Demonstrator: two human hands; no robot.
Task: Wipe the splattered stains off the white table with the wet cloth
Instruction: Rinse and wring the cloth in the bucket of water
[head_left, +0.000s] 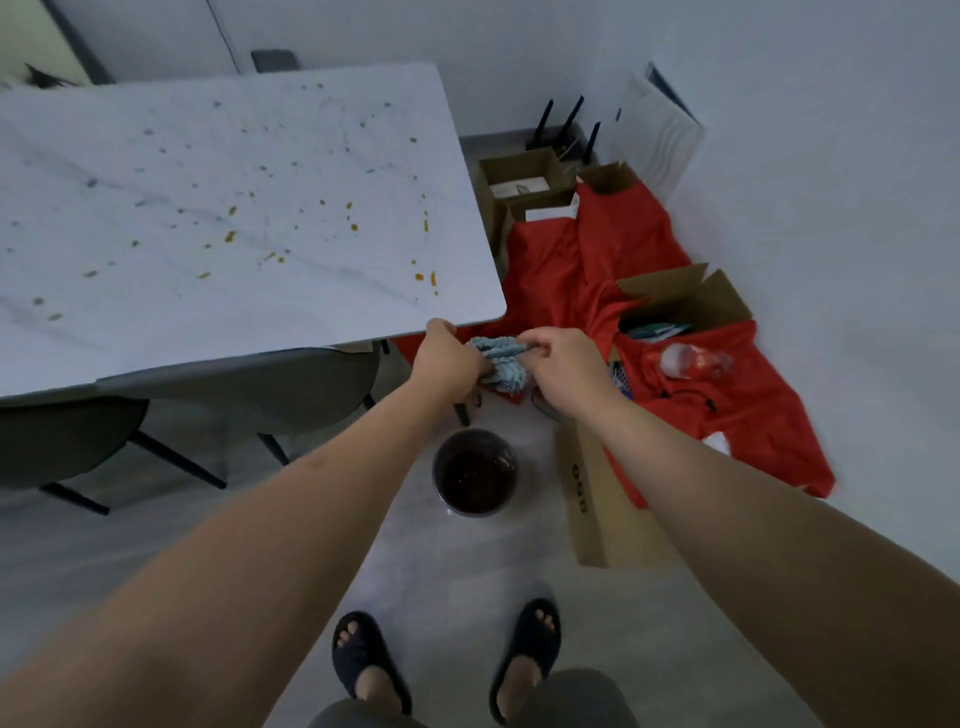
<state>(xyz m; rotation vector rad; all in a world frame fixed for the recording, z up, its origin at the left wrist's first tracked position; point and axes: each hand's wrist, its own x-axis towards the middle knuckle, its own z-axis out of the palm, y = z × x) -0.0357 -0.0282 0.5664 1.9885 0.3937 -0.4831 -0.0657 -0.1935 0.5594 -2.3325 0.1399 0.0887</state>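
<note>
Cloth (500, 358), pale blue and bunched, hangs off the table's near corner, above a dark bucket (475, 473) on the floor. Left hand (449, 358) and right hand (563, 364) both grip it. Stains (228, 236) cover the white table (156, 322); wiping seems not begun. Print on a cardboard box (597, 499) is unreadable.

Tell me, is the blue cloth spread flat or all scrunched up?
Scrunched up. The cloth is a bunched wad gripped between the left hand and right hand, off the table.
</note>
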